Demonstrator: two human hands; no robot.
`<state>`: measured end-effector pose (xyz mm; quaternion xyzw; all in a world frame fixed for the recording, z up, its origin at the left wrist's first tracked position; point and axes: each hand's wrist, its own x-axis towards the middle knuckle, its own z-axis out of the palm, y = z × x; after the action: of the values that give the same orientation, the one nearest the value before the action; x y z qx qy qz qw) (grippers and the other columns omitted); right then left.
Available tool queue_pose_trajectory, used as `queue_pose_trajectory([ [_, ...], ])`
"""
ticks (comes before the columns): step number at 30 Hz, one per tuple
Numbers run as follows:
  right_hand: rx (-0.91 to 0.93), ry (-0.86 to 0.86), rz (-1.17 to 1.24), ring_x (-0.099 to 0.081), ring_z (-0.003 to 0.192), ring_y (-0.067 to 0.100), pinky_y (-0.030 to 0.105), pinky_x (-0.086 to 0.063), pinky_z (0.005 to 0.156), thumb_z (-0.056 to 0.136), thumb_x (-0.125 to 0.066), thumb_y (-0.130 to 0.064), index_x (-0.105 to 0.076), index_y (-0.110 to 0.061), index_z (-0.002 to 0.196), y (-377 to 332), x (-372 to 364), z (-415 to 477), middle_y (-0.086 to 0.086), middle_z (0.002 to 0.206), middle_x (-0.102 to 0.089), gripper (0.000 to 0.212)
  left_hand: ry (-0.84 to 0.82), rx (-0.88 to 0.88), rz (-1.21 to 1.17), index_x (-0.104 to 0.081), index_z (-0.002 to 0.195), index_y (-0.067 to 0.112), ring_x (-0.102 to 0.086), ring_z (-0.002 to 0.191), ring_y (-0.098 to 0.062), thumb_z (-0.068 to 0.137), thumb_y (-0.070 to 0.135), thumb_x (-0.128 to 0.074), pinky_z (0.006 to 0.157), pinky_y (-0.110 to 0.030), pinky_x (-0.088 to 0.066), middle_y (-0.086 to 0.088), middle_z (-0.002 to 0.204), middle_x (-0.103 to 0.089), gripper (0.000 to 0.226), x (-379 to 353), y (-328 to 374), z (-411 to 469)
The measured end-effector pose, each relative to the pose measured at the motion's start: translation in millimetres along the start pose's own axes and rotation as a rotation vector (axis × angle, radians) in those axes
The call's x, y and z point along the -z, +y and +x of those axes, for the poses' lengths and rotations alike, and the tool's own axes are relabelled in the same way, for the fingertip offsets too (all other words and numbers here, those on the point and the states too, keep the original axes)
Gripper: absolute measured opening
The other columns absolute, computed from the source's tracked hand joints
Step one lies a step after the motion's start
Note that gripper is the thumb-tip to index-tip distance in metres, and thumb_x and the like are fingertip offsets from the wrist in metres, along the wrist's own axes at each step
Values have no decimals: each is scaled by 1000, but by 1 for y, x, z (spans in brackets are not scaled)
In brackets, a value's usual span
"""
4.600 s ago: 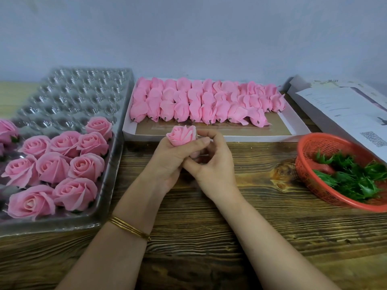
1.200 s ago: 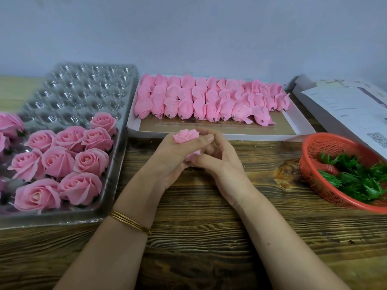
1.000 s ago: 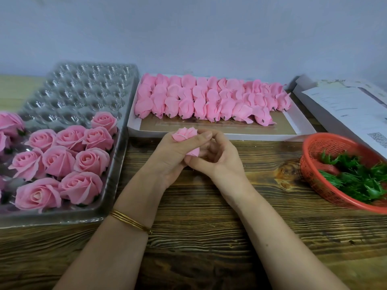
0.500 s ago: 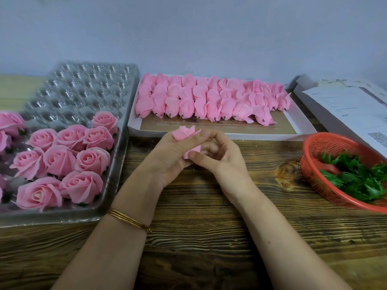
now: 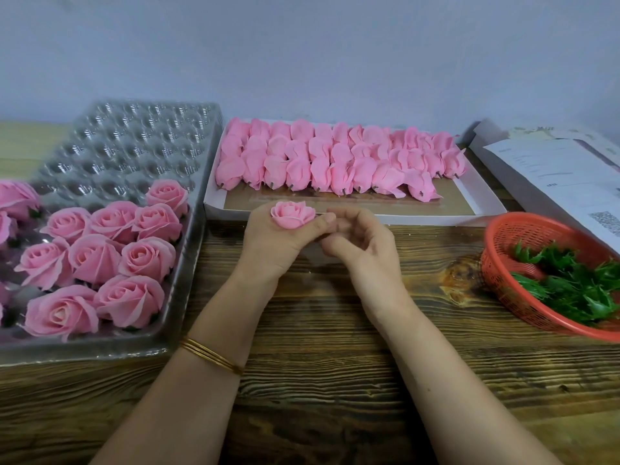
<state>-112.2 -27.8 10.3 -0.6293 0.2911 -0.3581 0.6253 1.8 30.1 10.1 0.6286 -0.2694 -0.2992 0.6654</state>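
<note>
My left hand (image 5: 273,245) holds a small pink rose (image 5: 291,213) between thumb and fingers, with the bloom facing up, above the wooden table (image 5: 335,347). My right hand (image 5: 362,241) sits just right of it, its fingers loosely curled beside my left thumb tip, and I see nothing in it. The rose's underside is hidden behind my left thumb. A gold bangle (image 5: 211,355) is on my left wrist.
A clear plastic cell tray (image 5: 134,146) at the left carries several finished pink roses (image 5: 100,263). Behind my hands, a white box (image 5: 483,204) holds rows of pink petal buds (image 5: 335,162). A red basket (image 5: 503,236) of green leaf pieces (image 5: 570,283) and papers (image 5: 553,172) lie at the right.
The rose has turned so its bloom faces up in my left hand. My right hand has come off the rose's base and shifted slightly right.
</note>
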Motion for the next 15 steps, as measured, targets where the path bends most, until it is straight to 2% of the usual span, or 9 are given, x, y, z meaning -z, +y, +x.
queue_pose_trajectory([
  [2, -10, 43, 20, -57, 74, 11, 24, -49, 73, 72, -65, -14, -66, -10, 98, -2, 2, 1, -1, 78, -63, 26, 13, -70, 156, -66, 73, 6, -59, 65, -12, 67, 24, -87, 63, -32, -53, -7, 68, -67, 28, 1, -2, 1],
  [4, -3, 56, -7, -55, 73, 12, 28, -47, 73, 72, -66, -22, -67, -10, 90, -4, 2, 2, -2, 74, -62, 21, -1, -105, 285, -62, 74, 0, -54, 64, -12, 62, 34, -84, 64, -37, -50, -13, 71, -65, 42, -1, -5, 1],
  [6, 6, 57, -62, -54, 73, 15, 32, -46, 73, 76, -73, -21, -67, -9, 82, -3, 2, 2, 1, 74, -62, 14, -18, -118, 356, -59, 67, 12, -48, 56, -2, 65, 32, -85, 54, -25, -43, 5, 61, -60, 34, -4, -8, 1],
  [8, 6, 64, -140, -55, 71, 17, 35, -47, 72, 82, -76, -16, -67, -8, 77, -2, 2, 3, 3, 71, -62, 13, -25, -130, 409, -54, 62, 22, -48, 53, -1, 67, 25, -89, 49, -13, -38, 14, 54, -55, 35, -5, -10, 2],
  [12, -27, 82, -246, -53, 59, 9, 27, -41, 61, 84, -75, -18, -64, -14, 65, 1, 3, 7, -6, 57, -58, 22, -44, -139, 449, -55, 62, 23, -50, 53, 2, 59, 18, -87, 48, -11, -39, 19, 53, -57, 33, -4, -13, 3],
  [15, -41, 78, -256, -52, 51, 2, 18, -41, 56, 83, -73, -12, -66, -12, 63, 0, 4, 7, -8, 53, -57, 21, -46, -159, 494, -52, 59, 23, -48, 51, 1, 55, 16, -88, 47, -11, -37, 14, 51, -54, 37, -4, -14, 2],
])
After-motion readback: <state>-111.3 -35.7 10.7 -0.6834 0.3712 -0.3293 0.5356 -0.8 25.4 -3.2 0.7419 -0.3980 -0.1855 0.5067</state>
